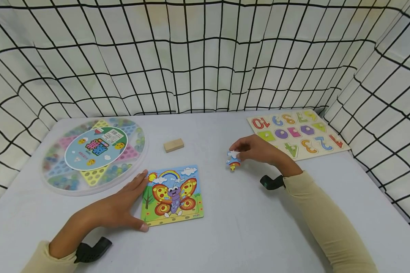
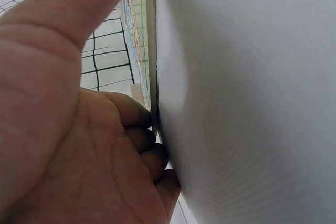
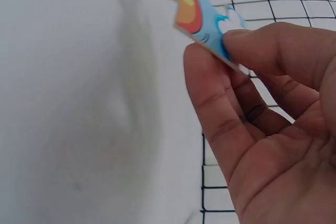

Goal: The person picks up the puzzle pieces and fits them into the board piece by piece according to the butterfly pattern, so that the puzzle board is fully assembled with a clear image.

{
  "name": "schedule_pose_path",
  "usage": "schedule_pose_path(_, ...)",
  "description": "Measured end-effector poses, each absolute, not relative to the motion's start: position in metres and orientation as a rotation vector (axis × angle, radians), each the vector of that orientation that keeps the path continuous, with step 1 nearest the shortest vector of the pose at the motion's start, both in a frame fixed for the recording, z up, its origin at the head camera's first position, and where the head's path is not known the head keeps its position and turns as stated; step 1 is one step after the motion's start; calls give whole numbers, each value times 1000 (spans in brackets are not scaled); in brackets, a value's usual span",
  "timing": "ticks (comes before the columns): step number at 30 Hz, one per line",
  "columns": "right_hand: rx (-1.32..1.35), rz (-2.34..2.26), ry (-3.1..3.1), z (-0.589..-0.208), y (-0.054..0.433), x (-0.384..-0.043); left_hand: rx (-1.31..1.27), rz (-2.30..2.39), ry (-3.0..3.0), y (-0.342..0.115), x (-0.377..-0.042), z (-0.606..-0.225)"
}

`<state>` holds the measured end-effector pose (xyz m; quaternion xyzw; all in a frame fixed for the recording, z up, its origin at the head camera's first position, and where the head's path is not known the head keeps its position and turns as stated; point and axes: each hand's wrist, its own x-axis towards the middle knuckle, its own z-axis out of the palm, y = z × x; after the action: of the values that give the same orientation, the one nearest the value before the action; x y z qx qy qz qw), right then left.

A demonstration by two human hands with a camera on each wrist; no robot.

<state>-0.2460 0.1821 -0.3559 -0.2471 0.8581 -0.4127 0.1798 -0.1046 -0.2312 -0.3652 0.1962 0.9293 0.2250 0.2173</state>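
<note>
A butterfly jigsaw puzzle board [image 1: 173,195] lies flat on the white table. My left hand [image 1: 117,208] is spread along its left side, fingertips by the upper left corner and thumb at the lower left one. The left wrist view shows the fingertips [image 2: 157,156] down at the thin board edge. Off to the right, my right hand [image 1: 259,149] pinches a small jigsaw piece [image 1: 234,161] between thumb and fingers. In the right wrist view this piece [image 3: 210,22] is light blue with white cloud, an orange-red band and a yellow tip, held over the table.
A round Chinese checkers box [image 1: 104,182] with beads sits at the back left. Behind the butterfly board lies a small wooden block [image 1: 173,145]. A number peg board [image 1: 321,149] lies back right, partly behind my right hand. Black netting [image 1: 205,68] rises along the back and sides.
</note>
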Motion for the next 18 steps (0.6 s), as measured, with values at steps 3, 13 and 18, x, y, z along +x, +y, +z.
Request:
schedule_pose_path(3, -648, -1241, 2366, -361, 176, -246, 543, 621, 2574, -231, -106, -365)
schedule_pose_path(13, -567, -1297, 2355, -366, 154, -243, 552, 626, 2574, -230, -106, -365)
schedule_pose_path(18, -544, -1293, 2379, -365, 139, -241, 548, 627, 2573, -231, -106, -366)
